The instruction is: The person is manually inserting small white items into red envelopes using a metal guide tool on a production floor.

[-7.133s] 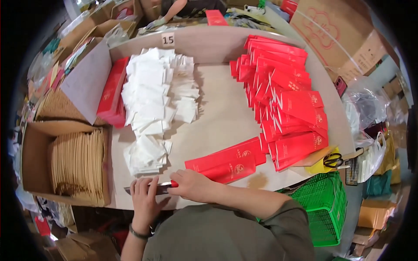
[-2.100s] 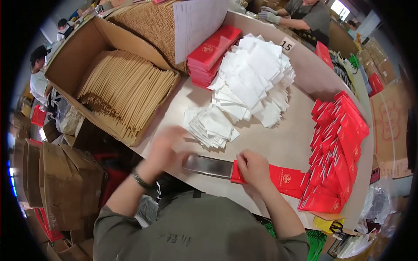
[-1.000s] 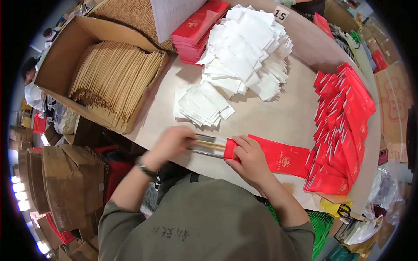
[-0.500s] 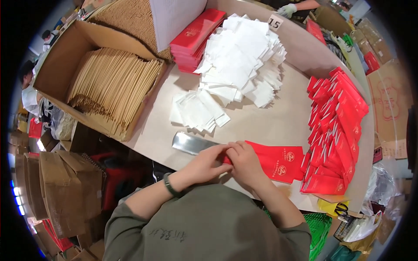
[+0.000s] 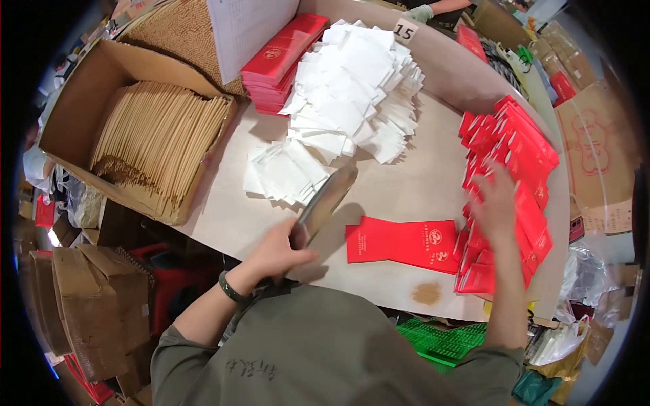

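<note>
My left hand [image 5: 272, 249] grips a long, shiny, flat metal strip [image 5: 325, 205], which is raised and tilted up from the table, its far end close to a small batch of white paper packets [image 5: 284, 172]. To the right of that hand, flat red paper sleeves [image 5: 399, 241] with a printed emblem lie overlapped on the table. At the right, over a heap of red sleeves with white edges showing [image 5: 535, 166], is my right hand [image 5: 497, 203]. Its fingers look spread, though motion blurs them, and I make out nothing in them.
A cardboard box [image 5: 64, 122] full of thin wooden sticks stands at the left. Behind are a large heap of white packets [image 5: 352, 81], stacked red sleeves [image 5: 277, 57] and a raised table border [image 5: 447, 74]. A gloved hand [image 5: 421, 12] of another person shows beyond it.
My hands, together over a red piece before, have parted. The left has lifted the metal strip off the table; the right has moved right to the red heap. The whole view has shifted slightly.
</note>
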The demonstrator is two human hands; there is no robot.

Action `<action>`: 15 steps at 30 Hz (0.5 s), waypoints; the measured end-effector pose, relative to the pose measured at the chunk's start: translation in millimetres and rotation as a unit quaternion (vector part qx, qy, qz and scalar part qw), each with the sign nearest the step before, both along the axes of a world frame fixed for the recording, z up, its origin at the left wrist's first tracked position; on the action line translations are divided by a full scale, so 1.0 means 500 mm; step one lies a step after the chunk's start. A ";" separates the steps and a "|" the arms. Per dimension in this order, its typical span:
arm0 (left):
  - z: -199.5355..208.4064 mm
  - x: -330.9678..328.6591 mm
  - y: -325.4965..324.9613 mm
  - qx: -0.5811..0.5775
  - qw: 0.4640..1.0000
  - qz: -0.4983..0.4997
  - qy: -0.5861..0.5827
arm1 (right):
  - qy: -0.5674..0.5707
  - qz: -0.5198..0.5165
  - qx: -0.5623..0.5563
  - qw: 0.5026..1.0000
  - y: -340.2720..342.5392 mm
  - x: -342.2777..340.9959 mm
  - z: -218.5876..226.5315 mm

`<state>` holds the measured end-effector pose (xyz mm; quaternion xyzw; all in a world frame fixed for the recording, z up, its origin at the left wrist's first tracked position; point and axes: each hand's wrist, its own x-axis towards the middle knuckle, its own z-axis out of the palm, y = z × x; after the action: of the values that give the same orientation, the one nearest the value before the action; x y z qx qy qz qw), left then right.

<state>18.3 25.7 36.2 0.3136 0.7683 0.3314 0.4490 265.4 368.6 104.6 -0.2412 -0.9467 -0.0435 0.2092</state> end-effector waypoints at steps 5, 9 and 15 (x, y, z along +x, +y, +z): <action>-0.019 0.088 0.068 0.129 0.972 -0.121 -0.152 | -0.166 0.238 -0.258 0.921 -0.235 -0.067 -0.151; 0.017 0.083 0.092 0.150 0.953 -0.179 -0.192 | -0.182 0.188 -0.254 0.931 -0.276 -0.123 -0.201; -0.028 0.018 -0.046 0.111 0.962 -0.074 -0.237 | -0.110 0.261 -0.240 0.929 -0.363 -0.131 -0.166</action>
<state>27.1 2.6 22.3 0.3305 0.5727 0.4453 0.6038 199.9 187.0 21.3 -0.0227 -0.9755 0.2144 0.0438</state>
